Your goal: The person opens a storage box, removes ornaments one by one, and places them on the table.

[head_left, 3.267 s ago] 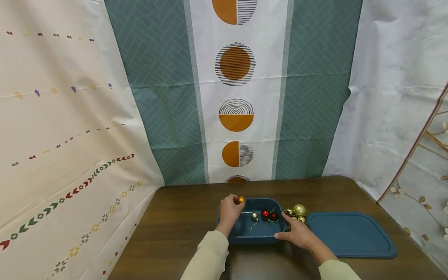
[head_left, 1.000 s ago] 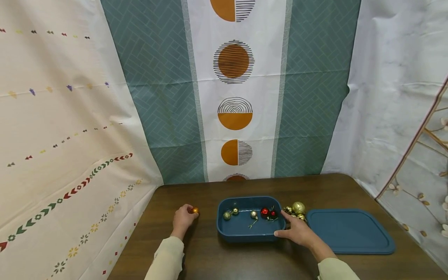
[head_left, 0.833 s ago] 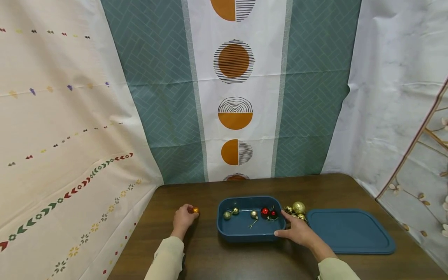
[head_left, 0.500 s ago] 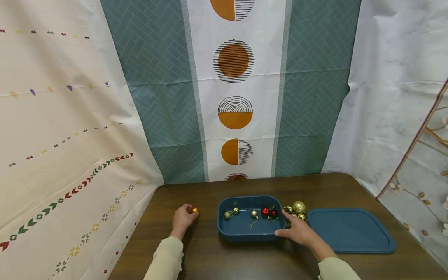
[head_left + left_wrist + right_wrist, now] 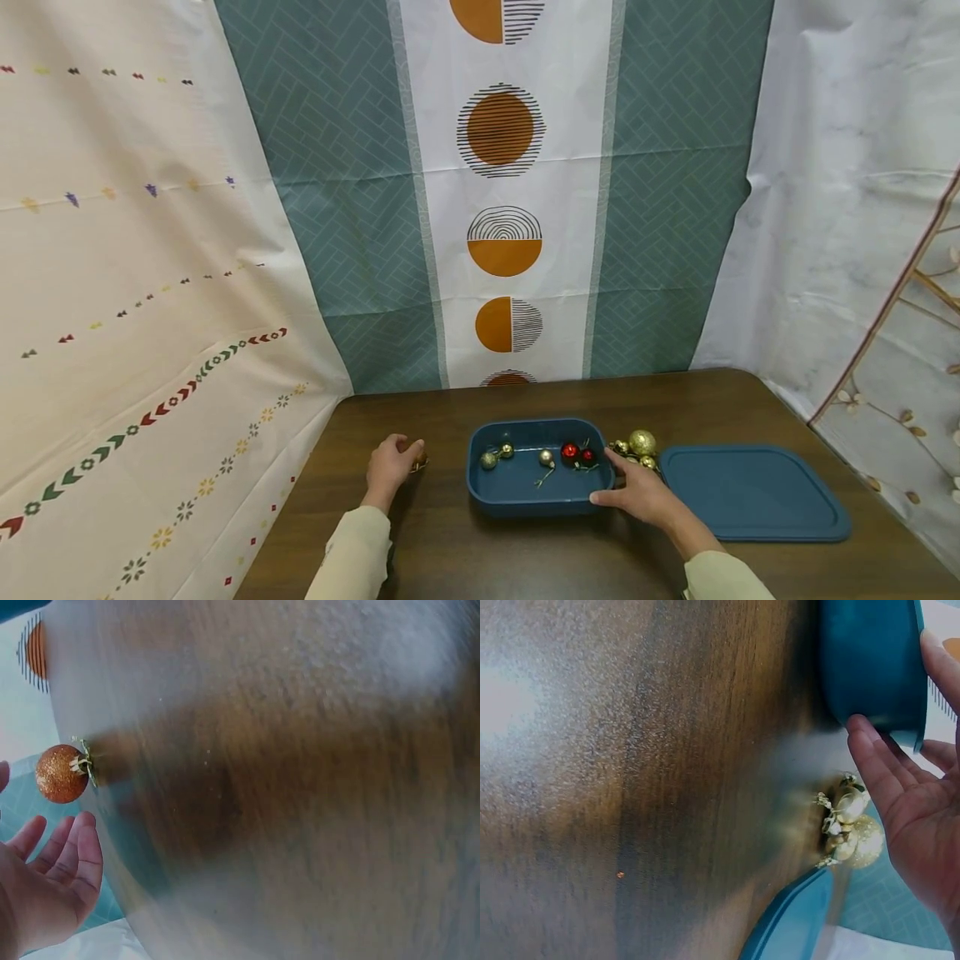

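I'm seeing teal-and-white cloth (image 5: 504,188) hanging on the far side of a wooden table (image 5: 540,554), cream fabric (image 5: 142,242) draping left, marbled fabric (image 5: 832,217) right.

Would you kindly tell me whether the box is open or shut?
The box is open: red baubles show inside it, and its lid lies on the table to the right.

A dark brown, wood-grained tabletop (image 5: 525,554), rounded at its far corners, formed the base; behind it hung two teal panels (image 5: 337,167) with a brick-like line pattern, flanking a white strip (image 5: 502,192); down this strip ran a column of orange circular motifs (image 5: 501,129), variously striped or halved; at left, a cream cloth (image 5: 135,250) bore rows of red-and-green chevrons (image 5: 155,415) and small flowers (image 5: 161,538); at right, a creased, marbled white cloth (image 5: 832,208) carried pale blossoms (image 5: 851,399).
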A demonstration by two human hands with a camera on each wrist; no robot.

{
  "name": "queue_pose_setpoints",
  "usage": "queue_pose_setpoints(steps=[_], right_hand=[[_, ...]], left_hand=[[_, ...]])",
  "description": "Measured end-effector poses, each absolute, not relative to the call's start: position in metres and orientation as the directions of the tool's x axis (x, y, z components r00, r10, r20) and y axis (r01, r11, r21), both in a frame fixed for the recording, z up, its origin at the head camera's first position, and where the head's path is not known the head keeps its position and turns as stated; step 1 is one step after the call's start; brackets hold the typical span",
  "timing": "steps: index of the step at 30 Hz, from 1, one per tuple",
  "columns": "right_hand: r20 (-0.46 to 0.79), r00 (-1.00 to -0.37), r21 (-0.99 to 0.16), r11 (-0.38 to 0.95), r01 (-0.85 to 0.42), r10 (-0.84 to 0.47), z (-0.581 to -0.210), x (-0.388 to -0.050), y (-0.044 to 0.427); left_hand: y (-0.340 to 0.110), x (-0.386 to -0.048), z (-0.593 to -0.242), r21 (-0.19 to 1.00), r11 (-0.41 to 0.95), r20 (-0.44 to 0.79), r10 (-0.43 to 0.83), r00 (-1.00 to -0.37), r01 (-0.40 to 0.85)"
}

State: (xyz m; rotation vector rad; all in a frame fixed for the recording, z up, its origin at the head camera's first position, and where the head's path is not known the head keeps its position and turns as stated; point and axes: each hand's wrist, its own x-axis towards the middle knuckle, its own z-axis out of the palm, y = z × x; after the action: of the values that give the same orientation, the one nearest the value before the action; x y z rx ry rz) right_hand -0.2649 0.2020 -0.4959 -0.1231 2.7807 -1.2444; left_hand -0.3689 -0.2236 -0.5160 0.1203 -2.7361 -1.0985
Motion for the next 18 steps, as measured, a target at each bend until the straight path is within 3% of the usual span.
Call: queue_pose_setpoints(steps=[13, 18], right_hand=[[-0.037, -0.996, -0.785, 0.619, -0.024, -0.086, -0.496, -0.263, 0.202], [-0.032, -0.995, -0.809, 0.588, -0.031, -0.097, -0.495, -0.263, 0.202]], left_hand=[[-0.222, -0.371, -0.504, 0.701, 0.713, 0.199, -0.200, -0.959, -0.003], [-0.214, -0.374, -0.495, 0.695, 0.717, 0.289, -0.212, -0.934, 0.053]])
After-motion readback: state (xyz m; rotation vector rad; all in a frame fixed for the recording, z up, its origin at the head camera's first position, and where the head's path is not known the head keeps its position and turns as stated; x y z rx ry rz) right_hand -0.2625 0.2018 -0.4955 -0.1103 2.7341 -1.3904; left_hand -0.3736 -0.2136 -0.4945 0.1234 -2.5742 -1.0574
